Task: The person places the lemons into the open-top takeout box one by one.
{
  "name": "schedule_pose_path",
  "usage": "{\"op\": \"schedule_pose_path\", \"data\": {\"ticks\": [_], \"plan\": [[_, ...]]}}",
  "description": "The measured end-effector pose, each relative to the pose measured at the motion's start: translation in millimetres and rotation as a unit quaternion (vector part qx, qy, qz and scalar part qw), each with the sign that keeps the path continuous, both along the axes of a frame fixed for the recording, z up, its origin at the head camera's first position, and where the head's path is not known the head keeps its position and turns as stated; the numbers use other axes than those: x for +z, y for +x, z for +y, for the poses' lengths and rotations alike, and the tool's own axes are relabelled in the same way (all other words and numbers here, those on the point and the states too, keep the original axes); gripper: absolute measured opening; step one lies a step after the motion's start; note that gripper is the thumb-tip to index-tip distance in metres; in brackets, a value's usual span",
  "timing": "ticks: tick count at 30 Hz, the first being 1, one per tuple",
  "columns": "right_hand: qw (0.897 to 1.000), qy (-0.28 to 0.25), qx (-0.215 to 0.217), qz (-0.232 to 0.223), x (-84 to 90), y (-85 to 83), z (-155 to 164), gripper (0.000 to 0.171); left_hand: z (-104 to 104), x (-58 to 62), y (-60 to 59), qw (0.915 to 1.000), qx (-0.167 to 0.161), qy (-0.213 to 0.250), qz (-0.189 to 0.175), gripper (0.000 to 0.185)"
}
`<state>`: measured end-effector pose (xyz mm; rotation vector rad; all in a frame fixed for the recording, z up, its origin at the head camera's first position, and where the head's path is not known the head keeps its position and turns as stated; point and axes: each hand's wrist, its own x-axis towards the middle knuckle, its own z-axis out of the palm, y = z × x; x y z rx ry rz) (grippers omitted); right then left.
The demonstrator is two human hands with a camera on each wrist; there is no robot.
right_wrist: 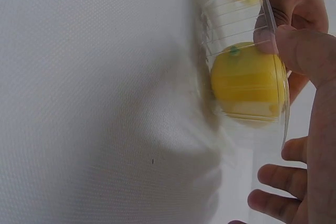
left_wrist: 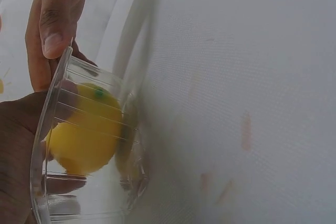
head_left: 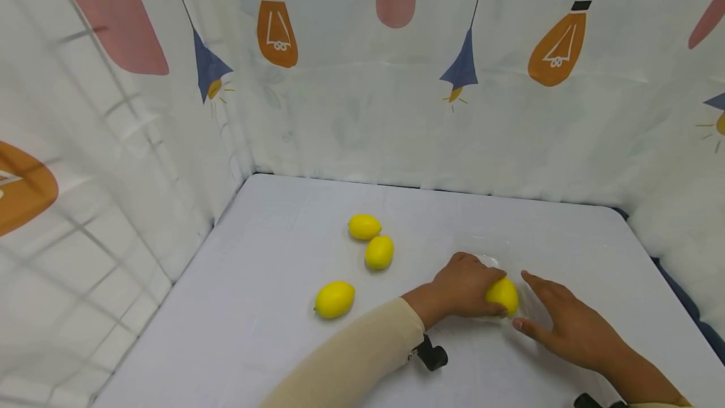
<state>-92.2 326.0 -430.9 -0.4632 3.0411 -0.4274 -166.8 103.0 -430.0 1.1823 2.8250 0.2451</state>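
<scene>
Tabletop (head_left: 272, 345) in white cloth, biggest thing in the head view, walled by a printed lightbulb curtain (head_left: 362, 112) along 12 o'clock and down the 9 o'clock side; curtain meets the cloth at the far edge and left edge, right edge drops off at 3 o'clock. Open cloth lies at 7 to 9 o'clock and across the far right toward 1 o'clock.

Hands next, two. Left hand (head_left: 461, 285), cream sleeve (head_left: 351, 357), is curled round a lemon (head_left: 502, 294) at about 4 o'clock of the table's middle. Right hand (head_left: 557, 323) sits just beside it at 3 o'clock, fingers spread and mostly straight, thumb touching the rim of a clear plastic bowl (left_wrist: 79, 182).

Bowl, one, nearly invisible from the head; the wrist views show the lemon inside it, the bowl's base on the cloth.

Lemons, four total: one in the bowl, three loose. Two loose lemons (head_left: 372, 239) lie just beside each other near centre, the third lemon (head_left: 335, 298) apart at 7 o'clock of them, well clear of every edge.
</scene>
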Motion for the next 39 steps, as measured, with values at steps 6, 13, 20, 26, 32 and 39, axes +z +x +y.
{"op": "schedule_pose_path", "data": {"ticks": [6, 13, 20, 26, 32, 39], "plan": [[1.000, 0.006, -0.003, -0.004, 1.7, -0.1, -2.2, 0.095, -3.8, 2.6, -1.3, 0.9999, 0.004, 0.003, 0.010, 0.066], [1.000, 0.005, -0.003, -0.001, 0.5, 0.5, -0.5, 0.095, -6.9, 8.1, -0.9, 0.9999, -0.006, 0.002, 0.008, 0.064], [1.000, 0.013, -0.009, -0.011, 0.1, 0.6, -0.7, 0.097, -12.5, 13.1, -1.2, 0.9996, -0.013, 0.023, -0.002, 0.067], [1.000, 0.013, -0.009, -0.009, 0.2, 1.0, -2.5, 0.096, -29.4, 15.3, -0.5, 0.9983, -0.036, 0.045, 0.002, 0.066], [1.000, 0.012, -0.008, -0.003, 0.1, 1.5, -2.6, 0.094, -46.1, 19.2, -0.5, 0.9969, -0.054, 0.057, 0.007, 0.066], [0.999, 0.024, -0.017, -0.012, -2.1, 1.2, -2.8, 0.098, -69.1, 27.9, -0.3, 0.9958, -0.058, 0.071, 0.006, 0.065]]}}
